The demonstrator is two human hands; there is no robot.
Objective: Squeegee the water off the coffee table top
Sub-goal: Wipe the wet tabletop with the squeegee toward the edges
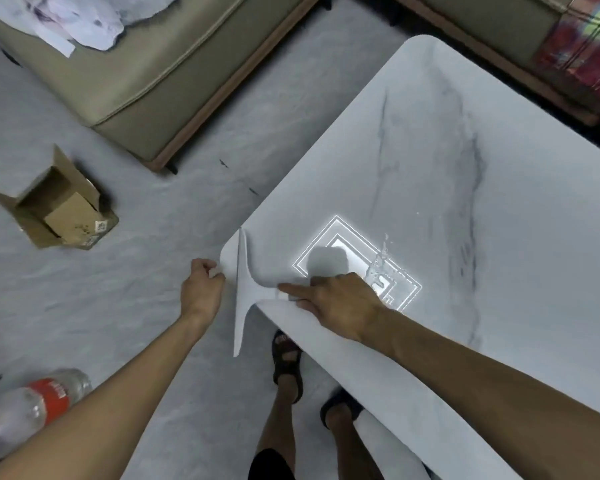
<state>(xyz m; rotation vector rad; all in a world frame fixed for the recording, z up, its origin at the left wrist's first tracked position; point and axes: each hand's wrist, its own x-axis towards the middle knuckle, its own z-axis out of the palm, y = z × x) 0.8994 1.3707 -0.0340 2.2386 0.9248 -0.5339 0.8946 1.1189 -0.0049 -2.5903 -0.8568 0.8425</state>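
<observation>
Right hand (340, 299) grips the white squeegee (245, 289) by its handle, fingers closed round it, blade at the tabletop (465, 168) corner w/ its lower end hanging past the edge. Left hand (201, 289) rests at that corner, fingers curled on the rim, holding nothing. Water puddle (381, 268) sits just beyond the right hand, by a bright light reflection. Risk: blade's already at the edge, so runoff prob. drips onto the floor near the sandalled feet (288, 362) & gets slippery.

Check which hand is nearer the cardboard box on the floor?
Left. The left hand is at the table corner, right of the cardboard box; the right hand holds the squeegee farther right.
</observation>
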